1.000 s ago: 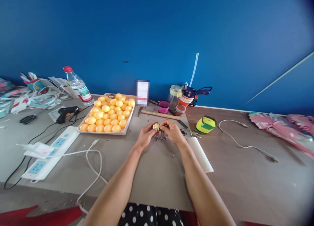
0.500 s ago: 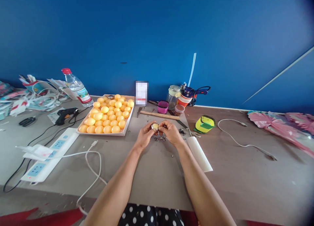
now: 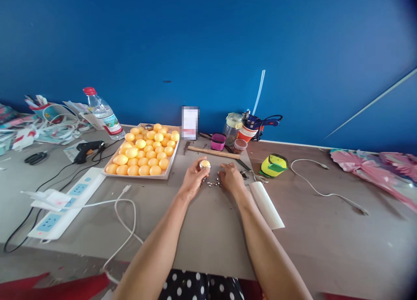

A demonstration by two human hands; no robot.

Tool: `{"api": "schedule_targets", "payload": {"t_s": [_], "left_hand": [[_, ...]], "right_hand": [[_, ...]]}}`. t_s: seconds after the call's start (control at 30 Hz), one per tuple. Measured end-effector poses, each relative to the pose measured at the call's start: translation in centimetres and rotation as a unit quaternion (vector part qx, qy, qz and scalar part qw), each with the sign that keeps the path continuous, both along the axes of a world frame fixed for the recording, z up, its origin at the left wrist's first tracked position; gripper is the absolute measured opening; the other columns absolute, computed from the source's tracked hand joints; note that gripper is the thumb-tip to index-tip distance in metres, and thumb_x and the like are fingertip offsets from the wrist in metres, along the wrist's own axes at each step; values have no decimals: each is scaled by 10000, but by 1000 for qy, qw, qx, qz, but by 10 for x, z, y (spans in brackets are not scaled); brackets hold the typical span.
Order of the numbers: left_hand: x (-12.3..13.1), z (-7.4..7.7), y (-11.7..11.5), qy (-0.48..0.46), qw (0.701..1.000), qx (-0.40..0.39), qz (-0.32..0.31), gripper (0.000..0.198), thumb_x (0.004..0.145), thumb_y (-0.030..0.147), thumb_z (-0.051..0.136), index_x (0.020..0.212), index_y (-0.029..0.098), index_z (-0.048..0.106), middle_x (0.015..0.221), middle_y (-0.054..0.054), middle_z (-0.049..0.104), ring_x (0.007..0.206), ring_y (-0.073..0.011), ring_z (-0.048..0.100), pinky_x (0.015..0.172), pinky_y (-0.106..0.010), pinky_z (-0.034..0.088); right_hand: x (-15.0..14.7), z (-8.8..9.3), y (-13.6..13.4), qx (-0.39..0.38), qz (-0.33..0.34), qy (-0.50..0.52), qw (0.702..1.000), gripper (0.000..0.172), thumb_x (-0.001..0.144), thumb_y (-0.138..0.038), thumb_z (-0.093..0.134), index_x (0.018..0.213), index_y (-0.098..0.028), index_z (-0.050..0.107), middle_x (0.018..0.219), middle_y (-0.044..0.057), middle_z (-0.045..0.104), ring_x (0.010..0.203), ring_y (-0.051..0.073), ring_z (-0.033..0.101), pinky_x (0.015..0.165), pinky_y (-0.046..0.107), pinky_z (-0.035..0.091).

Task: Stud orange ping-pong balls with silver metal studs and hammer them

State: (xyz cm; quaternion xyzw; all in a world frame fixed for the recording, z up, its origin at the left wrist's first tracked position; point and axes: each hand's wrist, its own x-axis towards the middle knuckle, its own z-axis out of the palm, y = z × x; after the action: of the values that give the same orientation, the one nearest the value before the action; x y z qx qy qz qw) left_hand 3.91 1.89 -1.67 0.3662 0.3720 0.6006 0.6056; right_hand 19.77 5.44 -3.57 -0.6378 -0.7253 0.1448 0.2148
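Held in my left hand (image 3: 193, 178) is an orange ball (image 3: 205, 164) with shiny silver pieces around its edge. Thumb and fingers grip it from the left and below. My right hand (image 3: 230, 176) is apart from the ball, low over the table. Its fingers are bent down by a loose scatter of small silver beads (image 3: 213, 183), and whatever lies between the fingertips is too small to make out. Left of my hands a shallow box (image 3: 166, 175) holds many orange balls (image 3: 142, 161), with one dark shiny ball (image 3: 149, 127) at its back.
A hammer (image 3: 211, 151) lies behind my hands, near a pink container (image 3: 218, 141), a jar (image 3: 233, 128) and a tool cup (image 3: 248, 133). A white roll (image 3: 267, 204) lies by my right forearm. Left are a power strip (image 3: 70, 204), glue gun (image 3: 87, 150) and bottle (image 3: 106, 115).
My right hand has let go of the ball and moved right and down to the silver beads. My left hand keeps the ball, now turned with its orange face up.
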Motion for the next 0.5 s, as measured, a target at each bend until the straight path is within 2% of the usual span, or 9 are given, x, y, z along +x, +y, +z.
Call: {"api": "schedule_targets", "payload": {"t_s": [0.13, 0.23, 0.33, 0.4, 0.5], "left_hand": [[-1, 0, 3, -10, 1000, -3, 28, 475, 646, 284, 699, 1090, 178, 567, 821, 0, 586, 599, -58, 480, 640, -221, 408], [-4, 3, 5, -21, 998, -6, 62, 460, 646, 277, 695, 1079, 187, 568, 773, 19, 559, 587, -53, 476, 624, -209, 403], [-7, 5, 7, -36, 993, -5, 109, 444, 654, 269, 688, 1071, 189, 560, 743, 32, 540, 574, -46, 471, 621, -204, 400], [-8, 5, 8, -42, 991, -4, 126, 435, 661, 265, 683, 1068, 184, 553, 723, 37, 534, 565, -45, 470, 628, -206, 401], [-9, 3, 9, -44, 990, -3, 131, 427, 663, 260, 681, 1063, 179, 553, 691, 43, 527, 561, -47, 477, 637, -210, 402]], "right_hand": [[1, 1, 0, 12, 0, -6, 1000, 321, 775, -216, 488, 1061, -169, 625, 1002, 112, 600, 847, 204, 585, 768, 294, 430], [-1, 4, 2, 71, 13, 5, 997, 395, 800, -225, 460, 1177, -169, 562, 1127, 123, 573, 994, 237, 543, 841, 334, 419], [-12, 5, -1, 102, 87, -24, 991, 486, 812, -228, 454, 1295, -176, 454, 1349, 112, 439, 1204, 276, 396, 948, 400, 359], [-21, 4, -4, 95, 141, -43, 985, 502, 829, -236, 438, 1326, -174, 413, 1412, 98, 370, 1278, 275, 307, 1000, 420, 310], [-30, 2, -7, 70, 177, -63, 980, 471, 836, -208, 419, 1304, -167, 441, 1400, 88, 391, 1284, 252, 305, 1032, 404, 275]]}}
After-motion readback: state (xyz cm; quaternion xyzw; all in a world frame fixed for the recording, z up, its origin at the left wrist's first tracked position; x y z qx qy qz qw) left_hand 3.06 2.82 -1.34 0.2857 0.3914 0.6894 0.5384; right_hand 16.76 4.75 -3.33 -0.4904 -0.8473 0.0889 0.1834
